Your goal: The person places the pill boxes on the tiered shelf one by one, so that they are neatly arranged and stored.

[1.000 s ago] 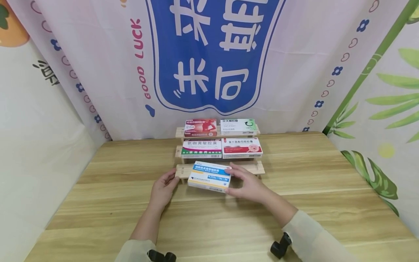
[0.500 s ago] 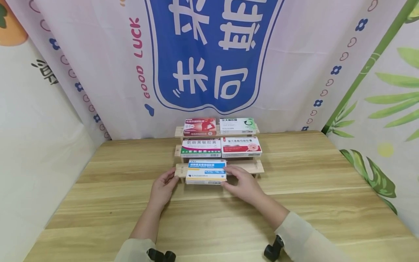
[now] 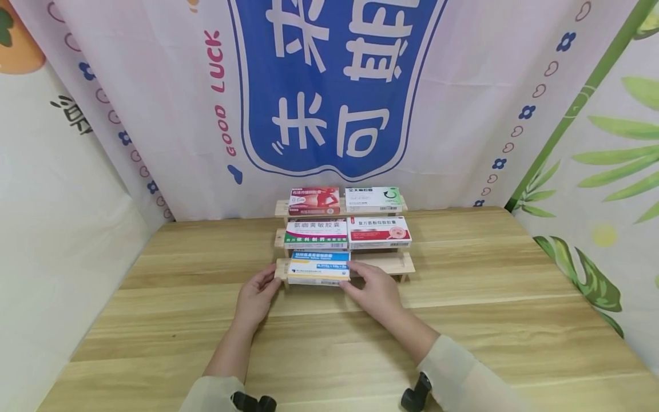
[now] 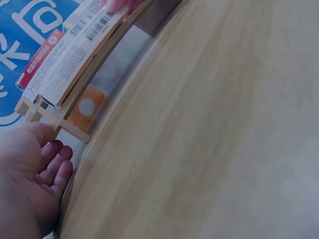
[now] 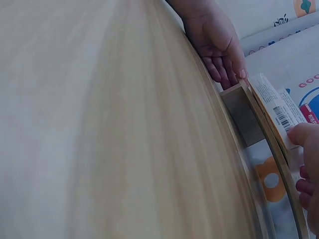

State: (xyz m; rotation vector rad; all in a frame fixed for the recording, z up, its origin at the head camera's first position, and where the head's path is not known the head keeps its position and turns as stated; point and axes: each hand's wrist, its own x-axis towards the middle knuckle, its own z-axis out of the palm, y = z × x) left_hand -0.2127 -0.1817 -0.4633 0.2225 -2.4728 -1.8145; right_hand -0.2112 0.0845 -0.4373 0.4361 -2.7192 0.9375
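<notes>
A blue-and-white medicine box [image 3: 319, 268] lies on the left part of the front tier of a stepped wooden rack [image 3: 385, 263]. My right hand [image 3: 376, 289] pinches its right end, thumb at the front edge; in the right wrist view the thumb [image 5: 301, 133] lies against the box's side. My left hand [image 3: 255, 294] holds the left end of that tier. Seen from the left wrist, its thumb touches the wooden end and the other fingers [image 4: 56, 162] curl loosely below.
On the middle tier lie a white, pink and green box [image 3: 316, 233] and a white-and-red box [image 3: 380, 231]. The back tier bears a red box [image 3: 314, 200] and a white-and-green box [image 3: 373, 199]. A printed cloth [image 3: 453, 143] hangs behind the wooden table [image 3: 329, 355].
My right hand has moved the blue-and-white box left and slightly back, straightening it from a slant along the front tier. The left hand has stayed at the rack's left end.
</notes>
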